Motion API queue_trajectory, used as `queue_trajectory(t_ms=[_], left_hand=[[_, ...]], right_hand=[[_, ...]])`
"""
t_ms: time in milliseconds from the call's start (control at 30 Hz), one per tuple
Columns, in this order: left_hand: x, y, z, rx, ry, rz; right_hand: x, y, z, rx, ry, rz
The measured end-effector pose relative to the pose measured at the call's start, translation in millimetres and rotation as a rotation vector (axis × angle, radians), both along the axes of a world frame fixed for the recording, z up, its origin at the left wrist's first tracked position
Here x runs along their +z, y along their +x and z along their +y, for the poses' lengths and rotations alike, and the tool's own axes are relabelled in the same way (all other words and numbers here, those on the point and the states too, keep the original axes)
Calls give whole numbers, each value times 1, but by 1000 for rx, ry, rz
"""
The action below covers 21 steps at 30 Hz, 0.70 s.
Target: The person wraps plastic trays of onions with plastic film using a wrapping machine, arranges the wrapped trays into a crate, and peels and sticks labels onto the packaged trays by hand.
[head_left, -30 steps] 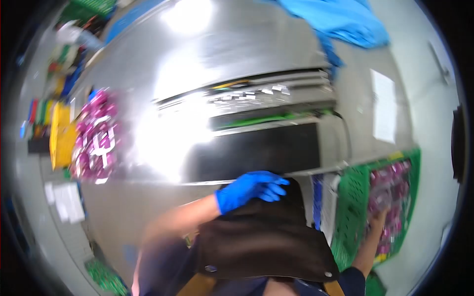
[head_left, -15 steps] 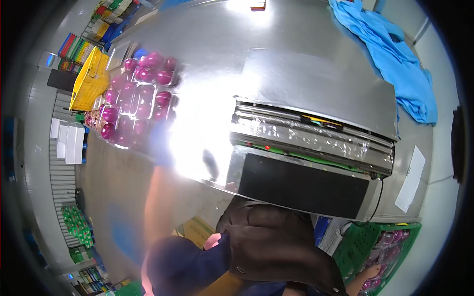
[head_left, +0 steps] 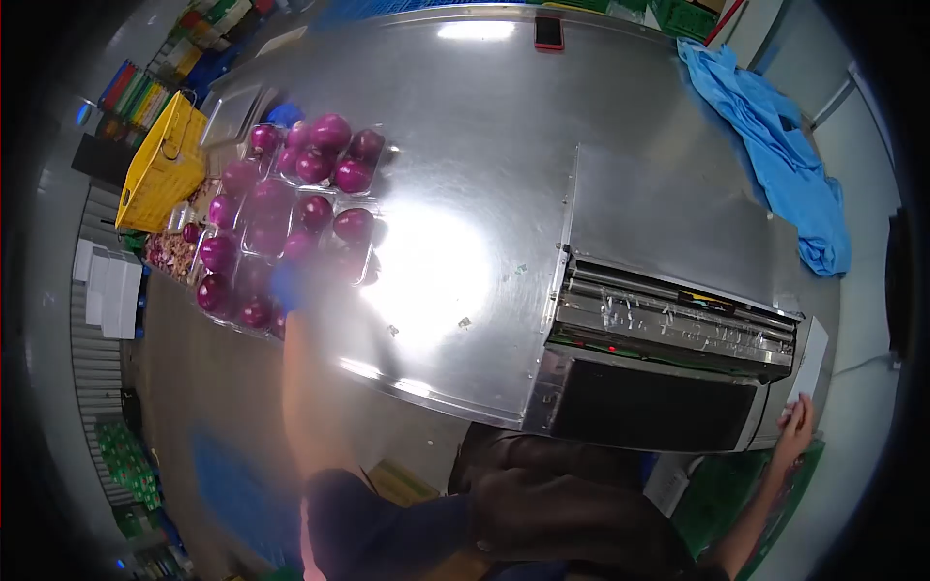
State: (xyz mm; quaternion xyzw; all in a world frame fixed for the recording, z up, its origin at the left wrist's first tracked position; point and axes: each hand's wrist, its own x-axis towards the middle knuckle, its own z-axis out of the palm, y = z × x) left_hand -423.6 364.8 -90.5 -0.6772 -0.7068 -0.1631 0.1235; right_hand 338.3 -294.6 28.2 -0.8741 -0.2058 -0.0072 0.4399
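My left hand (head_left: 285, 283), in what looks like a blue glove, is smeared by motion at the near edge of the clear plastic trays of red onions (head_left: 256, 311). Whether its fingers grip a tray cannot be made out. Another clear tray with red onions (head_left: 313, 167) sits just beyond, and a single red onion (head_left: 353, 225) shows in the tray beside it. My right hand (head_left: 796, 428) is bare, at the right end of the counter by the lower end of a white paper sheet (head_left: 809, 363). Its fingers are apart, with nothing visible in them.
A wrapping machine (head_left: 668, 324) with a black front plate (head_left: 654, 407) occupies the counter's right side. Blue cloth (head_left: 765, 145) hangs along the far right edge. A phone (head_left: 548, 33) lies at the back. A yellow basket (head_left: 163, 160) stands left; a green crate (head_left: 717, 494) sits low at right.
My right hand has come up out of the green crate of onion packs to the counter's right end. My left hand remains by the trays, blurred. The view has shifted, showing more counter.
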Motion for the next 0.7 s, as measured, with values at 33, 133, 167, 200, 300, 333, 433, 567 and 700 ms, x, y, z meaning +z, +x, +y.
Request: queue_trajectory(t_ms=[33, 133, 167, 200, 300, 333, 433, 567, 700], left_hand=[[-21, -21, 6, -2, 43, -14], [-50, -52, 5, -49, 33, -254], [-73, -80, 12, -153, 28, -571], [-65, -77, 3, -213, -23, -846], [26, -6, -57, -179, -100, -1100], [64, 27, -78, -154, -142, -1060], [103, 82, -105, -200, -134, -1710], [134, 170, -134, -465, -560, -1715], [173, 331, -182, -627, -881, -1876]], right_hand=[[8, -9, 28, 36, 17, 32], [37, -55, 127, 238, 49, 12], [45, -74, 156, 307, 73, 30], [53, -92, 185, 436, 60, -49], [76, -157, 267, 703, 112, -59], [83, -178, 290, 764, 144, 58], [83, -221, 345, 964, 161, 245], [88, -231, 375, 945, 21, 399], [86, -197, 352, 750, 88, 395]])
